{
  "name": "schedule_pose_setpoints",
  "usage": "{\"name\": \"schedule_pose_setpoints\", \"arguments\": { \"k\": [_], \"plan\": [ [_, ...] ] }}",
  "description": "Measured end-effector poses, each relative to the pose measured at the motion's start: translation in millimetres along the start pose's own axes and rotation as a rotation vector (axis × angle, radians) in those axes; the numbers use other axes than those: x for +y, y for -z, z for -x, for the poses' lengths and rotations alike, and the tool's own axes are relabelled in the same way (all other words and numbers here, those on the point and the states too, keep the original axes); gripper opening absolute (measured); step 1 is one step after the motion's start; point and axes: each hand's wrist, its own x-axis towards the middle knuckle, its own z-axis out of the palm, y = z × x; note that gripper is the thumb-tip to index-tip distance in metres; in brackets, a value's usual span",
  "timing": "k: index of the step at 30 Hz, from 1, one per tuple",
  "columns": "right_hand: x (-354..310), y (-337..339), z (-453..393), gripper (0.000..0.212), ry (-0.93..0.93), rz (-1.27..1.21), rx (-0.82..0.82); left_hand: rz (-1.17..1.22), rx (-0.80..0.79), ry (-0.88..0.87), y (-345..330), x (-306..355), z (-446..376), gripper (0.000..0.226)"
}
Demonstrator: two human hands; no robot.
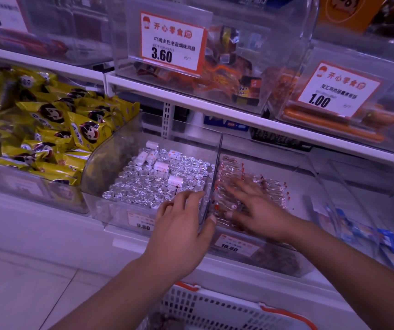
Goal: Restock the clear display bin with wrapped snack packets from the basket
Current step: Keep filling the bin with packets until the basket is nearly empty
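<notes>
— What do we see nearest us?
— The white basket [229, 308] with orange handles, at the bottom edge.
— And our hands?
— Our left hand [181, 232] grips the clear bin's [310, 186] side wall; our right hand [253, 208] lies flat, fingers spread, on the wrapped packets [270, 186] inside.
— Their long axis?
— Mostly left-right, in rows running away from us.
</notes>
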Motion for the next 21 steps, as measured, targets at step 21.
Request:
{"name": "schedule_pose_setpoints", "arguments": {
  "k": [21],
  "plan": [
    [-75, -137, 164, 0.023, 0.143, -0.426, 0.143, 0.008, -0.486, -0.27, -75, -65, 126, 0.029]
  ]
}}
